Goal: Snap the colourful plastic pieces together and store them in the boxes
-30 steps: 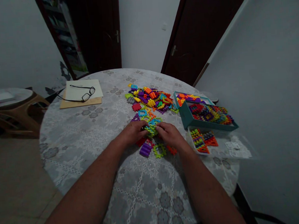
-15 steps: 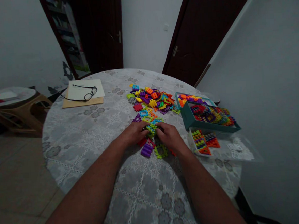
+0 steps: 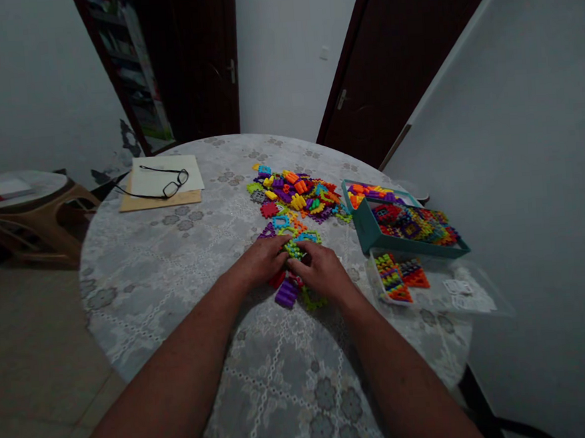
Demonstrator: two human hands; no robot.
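Between my two hands is a small cluster of green and blue interlocking plastic building pieces (image 3: 293,248). My left hand (image 3: 266,257) grips it from the left, fingers curled. From the right, my right hand (image 3: 318,268) closes on the same cluster, thumb and fingers pinched near its edge. Just below the hands lie a purple ridged piece (image 3: 286,293) and a green square piece (image 3: 312,299), partly covered by my right hand. A blue square frame piece (image 3: 281,222) lies just beyond my fingers. The hands hide part of the held cluster.
A heap of mixed building pieces (image 3: 298,190) lies farther back. To the right stand a teal box (image 3: 399,243) full of pieces and a clear plastic tub (image 3: 377,281) with stacked triangles. Eyeglasses (image 3: 171,189) rest on papers (image 3: 189,169) at the left of the round table (image 3: 151,275).
My right hand has moved left and inward, closer to my left hand, and now covers more of the green square piece. My left hand stays almost in place.
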